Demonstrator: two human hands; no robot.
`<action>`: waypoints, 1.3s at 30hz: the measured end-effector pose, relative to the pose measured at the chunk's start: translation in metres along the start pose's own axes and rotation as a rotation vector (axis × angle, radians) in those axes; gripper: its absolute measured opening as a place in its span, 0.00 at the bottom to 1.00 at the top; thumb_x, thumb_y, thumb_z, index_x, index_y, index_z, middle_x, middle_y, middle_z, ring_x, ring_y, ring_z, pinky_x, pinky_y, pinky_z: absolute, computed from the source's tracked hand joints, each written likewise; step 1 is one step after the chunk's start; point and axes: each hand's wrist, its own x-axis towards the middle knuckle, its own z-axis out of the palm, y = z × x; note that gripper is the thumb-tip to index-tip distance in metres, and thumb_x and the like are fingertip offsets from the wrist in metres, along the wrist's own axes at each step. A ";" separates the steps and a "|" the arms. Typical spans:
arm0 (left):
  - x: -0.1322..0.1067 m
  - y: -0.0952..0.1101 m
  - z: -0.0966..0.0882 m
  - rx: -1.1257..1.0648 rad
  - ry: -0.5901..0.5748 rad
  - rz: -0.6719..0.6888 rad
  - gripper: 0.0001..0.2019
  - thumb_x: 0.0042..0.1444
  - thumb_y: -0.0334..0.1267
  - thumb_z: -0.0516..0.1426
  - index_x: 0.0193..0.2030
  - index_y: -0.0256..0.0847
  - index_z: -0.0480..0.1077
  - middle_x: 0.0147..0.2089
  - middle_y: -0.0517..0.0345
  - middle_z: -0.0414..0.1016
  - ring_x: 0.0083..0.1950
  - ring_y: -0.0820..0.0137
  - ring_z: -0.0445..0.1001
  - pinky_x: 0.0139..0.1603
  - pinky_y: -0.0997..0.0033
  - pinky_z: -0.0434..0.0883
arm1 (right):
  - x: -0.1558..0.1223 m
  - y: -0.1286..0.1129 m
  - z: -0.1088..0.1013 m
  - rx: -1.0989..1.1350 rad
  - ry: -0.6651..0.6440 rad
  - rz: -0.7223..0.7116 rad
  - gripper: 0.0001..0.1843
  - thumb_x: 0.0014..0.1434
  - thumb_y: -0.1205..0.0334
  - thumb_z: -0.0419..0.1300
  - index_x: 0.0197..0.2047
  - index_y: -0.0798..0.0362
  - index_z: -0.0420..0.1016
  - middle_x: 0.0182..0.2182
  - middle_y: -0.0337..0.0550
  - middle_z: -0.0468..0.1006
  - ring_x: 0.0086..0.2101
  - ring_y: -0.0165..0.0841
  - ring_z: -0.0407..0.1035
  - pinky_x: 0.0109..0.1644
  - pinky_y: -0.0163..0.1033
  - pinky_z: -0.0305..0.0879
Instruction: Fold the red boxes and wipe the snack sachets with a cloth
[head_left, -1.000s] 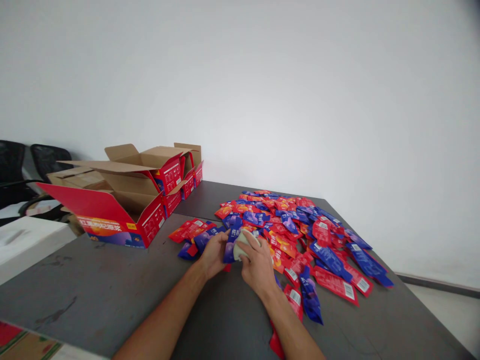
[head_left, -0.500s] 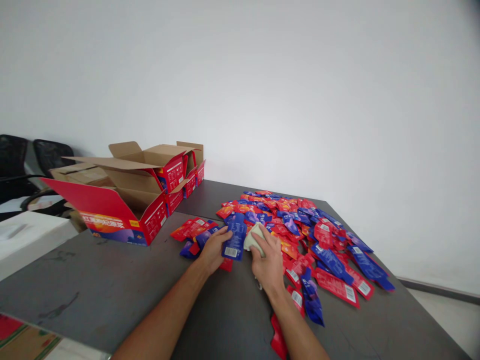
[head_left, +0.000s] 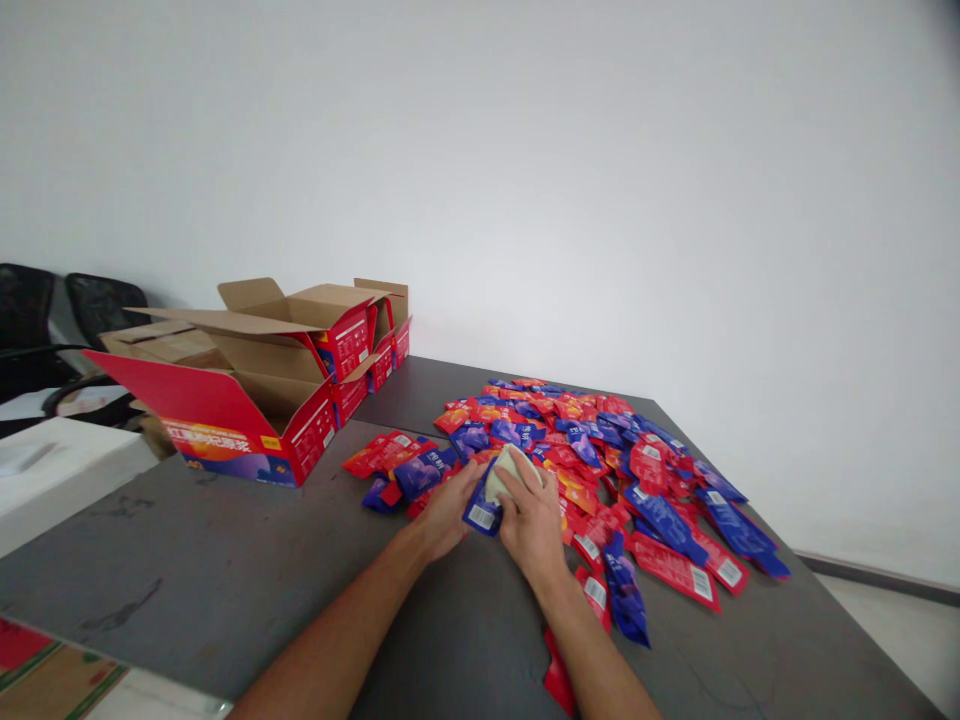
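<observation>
A blue pouch (head_left: 481,517) with a white barcode label is gripped along its left edge by my left hand (head_left: 448,510). My right hand (head_left: 531,515) is closed around a pale cloth (head_left: 511,472), which lies against the face of that pouch and covers much of it. Just left of the hands is a small group of red and blue pouches (head_left: 424,470) on the dark table (head_left: 315,590). A large loose pile of red and blue pouches (head_left: 570,430) spreads behind and to the right of my right hand.
Red printed cardboard boxes with raised flaps stand at the left, the nearest an open box (head_left: 236,430). A white box (head_left: 71,470) is at the far left, with black chairs (head_left: 105,310) behind. A pale wall (head_left: 600,200) rises beyond the table.
The cloth has come over onto the blue pouch, where before it was beside it. My left hand has tilted the pouch and brought it slightly right and closer to my right hand.
</observation>
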 end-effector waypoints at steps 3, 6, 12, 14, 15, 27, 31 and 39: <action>-0.001 0.003 0.007 -0.002 0.033 0.035 0.21 0.62 0.49 0.56 0.56 0.38 0.74 0.50 0.50 0.79 0.49 0.64 0.77 0.48 0.69 0.73 | 0.001 -0.002 -0.002 0.012 -0.029 -0.022 0.24 0.60 0.72 0.54 0.56 0.43 0.76 0.67 0.38 0.62 0.57 0.43 0.61 0.61 0.54 0.59; -0.001 0.012 0.010 0.001 0.050 0.070 0.21 0.60 0.48 0.58 0.55 0.36 0.75 0.46 0.50 0.81 0.44 0.64 0.78 0.41 0.71 0.74 | 0.000 -0.010 -0.003 0.043 -0.135 -0.065 0.27 0.57 0.73 0.55 0.56 0.40 0.75 0.67 0.34 0.63 0.56 0.43 0.62 0.62 0.54 0.58; 0.004 0.019 -0.009 0.271 0.198 0.285 0.27 0.56 0.44 0.60 0.63 0.43 0.69 0.50 0.52 0.80 0.46 0.65 0.78 0.48 0.66 0.73 | -0.004 -0.013 0.002 0.049 -0.202 0.041 0.26 0.53 0.74 0.57 0.52 0.43 0.78 0.64 0.36 0.67 0.54 0.42 0.64 0.61 0.51 0.61; 0.006 0.017 -0.017 0.614 0.266 0.412 0.26 0.56 0.42 0.60 0.63 0.45 0.69 0.57 0.52 0.76 0.55 0.62 0.74 0.58 0.63 0.68 | -0.005 -0.008 0.004 0.018 -0.175 0.119 0.25 0.54 0.73 0.57 0.52 0.44 0.78 0.64 0.36 0.68 0.54 0.42 0.64 0.61 0.50 0.61; 0.006 0.016 -0.021 0.825 0.324 0.468 0.26 0.56 0.41 0.60 0.63 0.45 0.70 0.61 0.51 0.73 0.60 0.61 0.71 0.62 0.60 0.64 | -0.005 -0.007 0.005 0.002 -0.161 0.151 0.25 0.54 0.73 0.57 0.53 0.44 0.78 0.63 0.36 0.68 0.54 0.43 0.63 0.61 0.50 0.61; -0.012 -0.017 -0.021 1.995 0.543 0.351 0.33 0.50 0.47 0.64 0.63 0.43 0.68 0.72 0.34 0.55 0.73 0.32 0.41 0.65 0.28 0.28 | -0.013 -0.004 0.016 0.010 -0.104 0.074 0.23 0.55 0.72 0.57 0.52 0.44 0.79 0.62 0.40 0.70 0.48 0.44 0.67 0.54 0.53 0.66; -0.017 -0.015 -0.027 2.025 0.522 0.299 0.27 0.53 0.45 0.60 0.62 0.46 0.70 0.69 0.36 0.61 0.72 0.34 0.45 0.65 0.28 0.28 | -0.016 -0.015 0.018 0.060 -0.151 -0.003 0.25 0.54 0.73 0.58 0.52 0.43 0.78 0.62 0.39 0.70 0.49 0.43 0.68 0.55 0.53 0.66; -0.034 0.013 -0.069 2.079 0.515 0.378 0.25 0.58 0.43 0.55 0.64 0.54 0.67 0.71 0.48 0.60 0.73 0.46 0.50 0.69 0.35 0.34 | -0.019 -0.025 0.023 0.040 -0.209 -0.050 0.24 0.54 0.73 0.59 0.51 0.44 0.79 0.61 0.41 0.71 0.48 0.44 0.69 0.54 0.53 0.67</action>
